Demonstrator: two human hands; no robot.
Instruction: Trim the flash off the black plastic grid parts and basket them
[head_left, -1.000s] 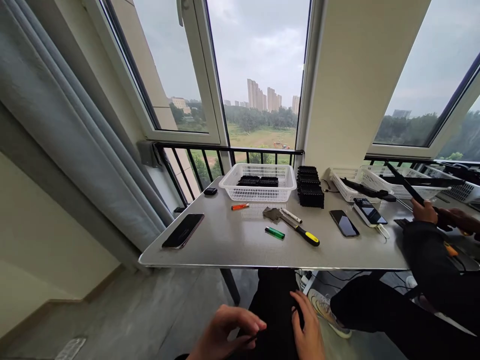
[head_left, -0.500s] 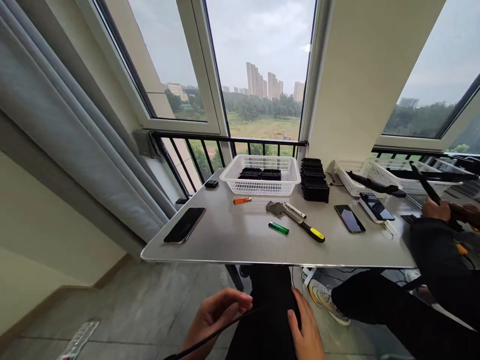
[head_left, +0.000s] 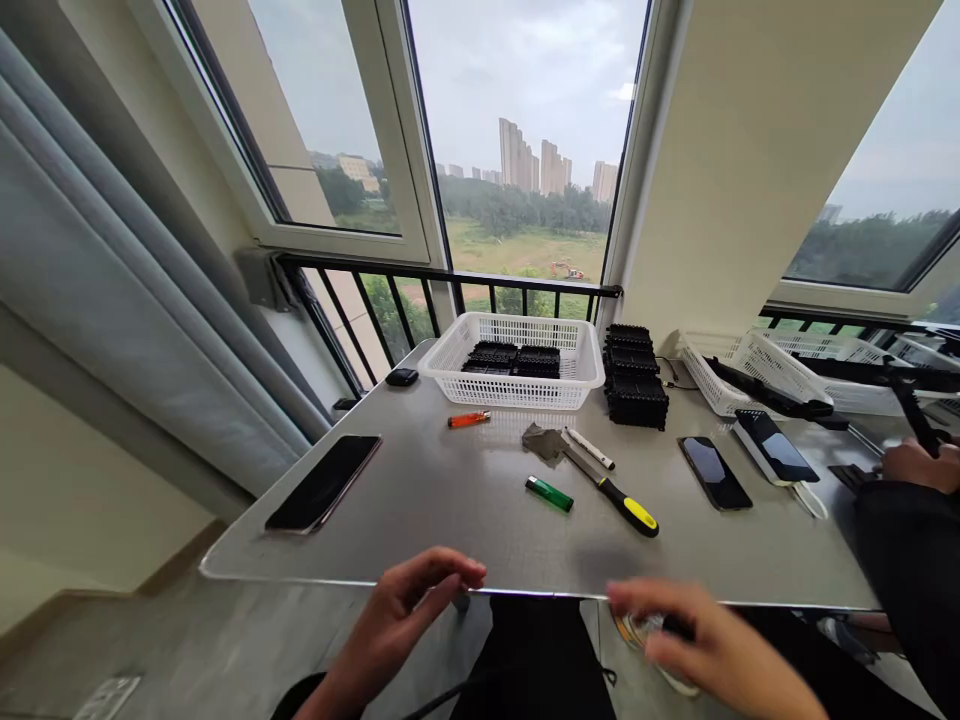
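My left hand (head_left: 405, 615) is at the front edge of the table (head_left: 442, 520), its fingers curved and the thumb apart from them, holding nothing. My right hand (head_left: 701, 635) hovers by the same edge, slightly blurred, with fingers and thumb apart and nothing seen in it. Ahead of the hands lie a green lighter (head_left: 549, 494) and a knife-like tool (head_left: 634, 508) with a black and yellow handle; a grey rag-like piece (head_left: 544, 441) covers its far end. Beside that is a white marker (head_left: 590, 449). An orange lighter (head_left: 469, 419) lies farther left.
A white plastic basket (head_left: 514, 390) holds black ribbed parts (head_left: 491, 357). More black parts (head_left: 636, 385) are stacked to its right. Phones (head_left: 326, 483) lie at left and right (head_left: 714, 473). A co-worker's hand (head_left: 919, 466) holds a black part at far right.
Both hands have risen from my lap to the table edge. My right hand has lifted off my leg and moved right. The view has shifted closer to the table.
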